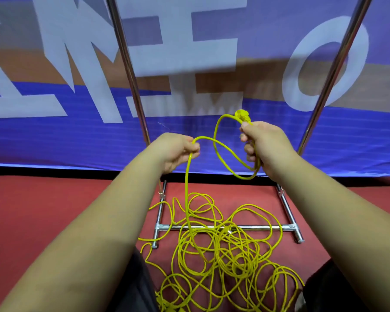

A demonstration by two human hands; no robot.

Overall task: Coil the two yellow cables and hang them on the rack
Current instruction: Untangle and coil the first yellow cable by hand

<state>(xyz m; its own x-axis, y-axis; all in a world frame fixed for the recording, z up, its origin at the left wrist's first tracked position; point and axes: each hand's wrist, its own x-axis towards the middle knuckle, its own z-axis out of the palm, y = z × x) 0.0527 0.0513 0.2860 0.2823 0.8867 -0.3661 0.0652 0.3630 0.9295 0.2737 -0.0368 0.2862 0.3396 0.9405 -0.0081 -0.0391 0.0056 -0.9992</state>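
A tangled heap of yellow cable [225,255] lies on the red floor over the base of the metal rack [212,227]. My right hand [263,145] grips one cable near its yellow plug [242,115] and holds a first loop that hangs below it. My left hand [178,152] pinches the same cable a little to the left; from there the strand drops down into the heap. The two rack uprights [131,70] rise on either side of my hands. Where one cable ends and the other begins in the heap I cannot tell.
A blue banner [77,136] with large white letters stands right behind the rack. Red carpet [43,210] covers the floor. My dark-trousered knees [133,289] frame the heap at the bottom edge.
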